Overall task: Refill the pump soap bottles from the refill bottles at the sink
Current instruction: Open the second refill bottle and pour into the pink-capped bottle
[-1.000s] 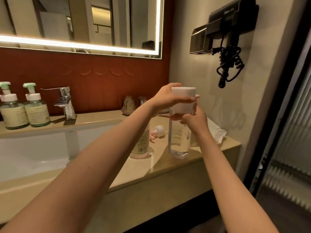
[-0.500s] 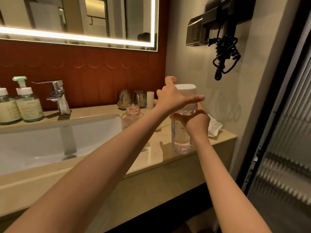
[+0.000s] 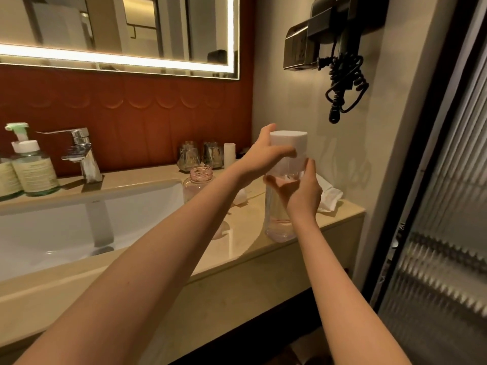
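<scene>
A tall clear refill bottle (image 3: 278, 227) with a white cap (image 3: 296, 143) stands on the beige counter (image 3: 237, 248) near its right end. My left hand (image 3: 259, 159) grips the cap, thumb across its front and a finger behind it. Just under the cap, my right hand (image 3: 300, 192) holds the bottle's upper body. Left of them stands a pinkish pump bottle (image 3: 197, 181) with its neck open and no pump. A small white part (image 3: 241, 197) lies behind my left forearm, mostly hidden.
Two green-capped pump bottles (image 3: 33, 167) stand at the far left beside the chrome faucet (image 3: 81, 154) above the white sink (image 3: 52, 227). Two glasses (image 3: 200, 154) sit at the back wall, a white cloth (image 3: 329, 196) in the corner. A wall hairdryer (image 3: 340, 48) hangs above; a ribbed glass door (image 3: 448, 206) is right.
My left hand opened its fingers off the cap and has closed round it again. The bottle has stayed upright on the counter, with my right hand still holding it.
</scene>
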Available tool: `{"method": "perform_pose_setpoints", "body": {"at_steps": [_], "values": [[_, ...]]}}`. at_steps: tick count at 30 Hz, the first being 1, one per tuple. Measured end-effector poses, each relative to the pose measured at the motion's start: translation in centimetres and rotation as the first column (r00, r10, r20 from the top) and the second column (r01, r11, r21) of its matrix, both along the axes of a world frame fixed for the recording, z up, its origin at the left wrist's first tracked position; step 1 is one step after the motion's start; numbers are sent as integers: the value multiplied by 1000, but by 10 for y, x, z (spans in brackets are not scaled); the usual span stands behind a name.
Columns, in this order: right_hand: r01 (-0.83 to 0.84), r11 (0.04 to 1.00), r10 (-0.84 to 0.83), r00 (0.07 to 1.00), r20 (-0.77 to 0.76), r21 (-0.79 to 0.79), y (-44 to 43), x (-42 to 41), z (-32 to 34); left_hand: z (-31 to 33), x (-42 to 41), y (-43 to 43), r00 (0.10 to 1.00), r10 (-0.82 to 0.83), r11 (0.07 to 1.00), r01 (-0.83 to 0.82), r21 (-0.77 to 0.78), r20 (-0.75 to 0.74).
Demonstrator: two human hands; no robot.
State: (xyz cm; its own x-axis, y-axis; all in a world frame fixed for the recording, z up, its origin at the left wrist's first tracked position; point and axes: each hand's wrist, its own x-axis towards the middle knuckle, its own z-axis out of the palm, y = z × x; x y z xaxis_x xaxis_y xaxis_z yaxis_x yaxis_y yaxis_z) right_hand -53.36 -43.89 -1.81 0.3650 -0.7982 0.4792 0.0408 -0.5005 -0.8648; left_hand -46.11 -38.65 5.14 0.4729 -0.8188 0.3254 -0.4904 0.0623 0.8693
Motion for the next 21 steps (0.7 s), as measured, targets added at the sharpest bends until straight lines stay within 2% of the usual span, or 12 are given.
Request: {"method": "perform_pose_setpoints", "body": {"at_steps": [1,4,5,7,9,10,17,21], "values": [[7,1000,-7,1000,-24,-15,-1,0,0,-1,0,-1,998,34,999,-33,-23,61],[26,997,-33,996,-83,-75,0,1,2,-6,5,-6,939,273,962,-260,-86,211],[25,997,-33,994,-101,-76,1,3,2,-6,6,-6,937,285,959,-279,-57,203],[37,997,-45,991,-128,-67,1,5,2,-7,6,-3,984,157,987,-158,12,85],[51,996,-59,990,-130,-70,-1,5,2,-7,7,-1,1000,22,1000,-22,1,-22],[56,996,-65,990,-124,-74,-2,5,2,-6,7,1,1000,5,1000,-5,-14,-22],[68,993,-79,990,-114,-92,1,2,1,-11,3,-5,977,210,963,-203,-176,21],[82,993,-92,988,-122,-89,3,7,0,-12,-1,-5,974,224,947,-227,-227,-40]]}}
